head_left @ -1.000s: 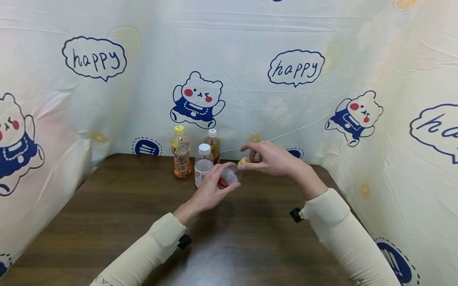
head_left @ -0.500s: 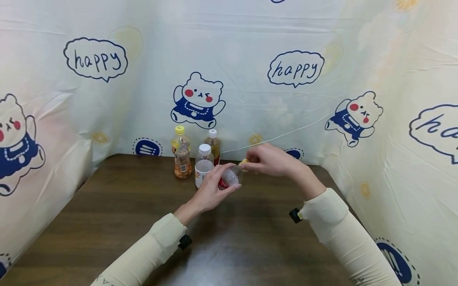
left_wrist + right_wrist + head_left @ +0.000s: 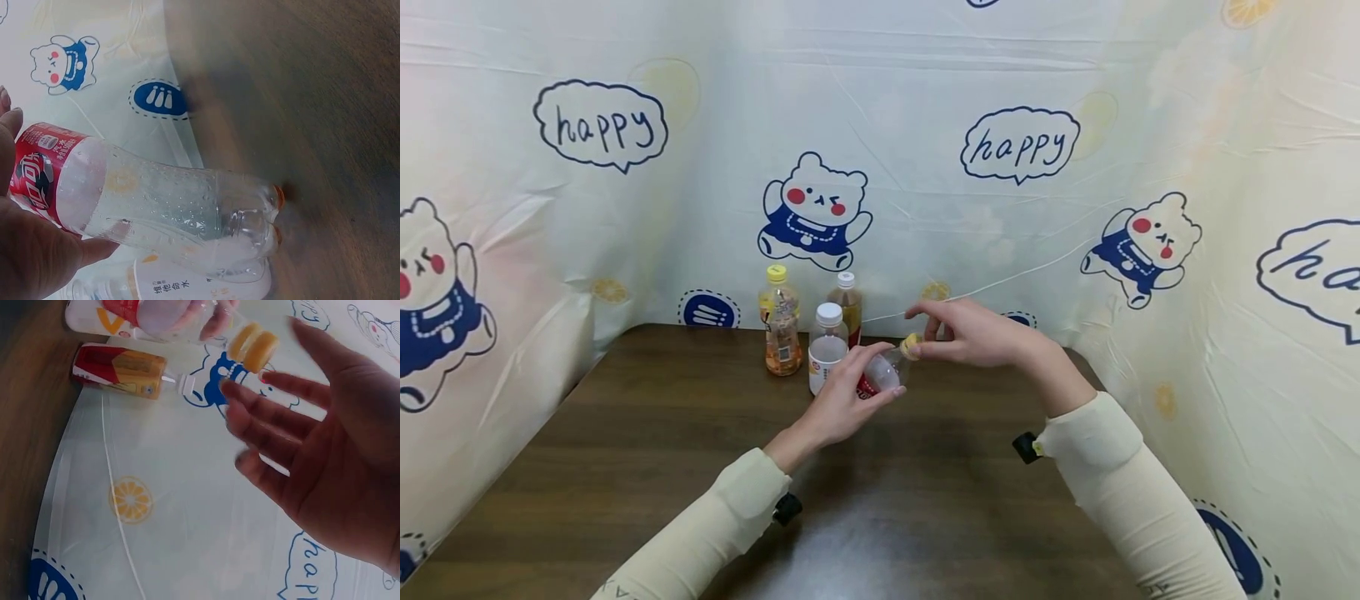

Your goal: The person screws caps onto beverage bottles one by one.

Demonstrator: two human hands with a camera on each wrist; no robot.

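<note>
My left hand (image 3: 841, 398) grips a clear plastic soda bottle (image 3: 162, 194) around its red label (image 3: 44, 169). The bottle looks empty apart from droplets on its wall. It leans, with its yellow cap (image 3: 255, 349) up and to the right in the head view; whether its base touches the table I cannot tell. Beside the cap is my right hand (image 3: 976, 333). In the right wrist view its thumb and fingers (image 3: 269, 425) are spread apart around the cap, with a gap showing between them and it.
Behind and left of my left hand stand three bottles: one with a yellow cap (image 3: 782, 333), a white-labelled one (image 3: 827, 354) and an amber one with a white cap (image 3: 852, 312). A printed curtain (image 3: 917, 208) hangs behind the brown table (image 3: 662, 433).
Half a second ago my right hand's fingers were curled in around the cap; now they are spread and more of the cap shows. The left hand and bottle have stayed put.
</note>
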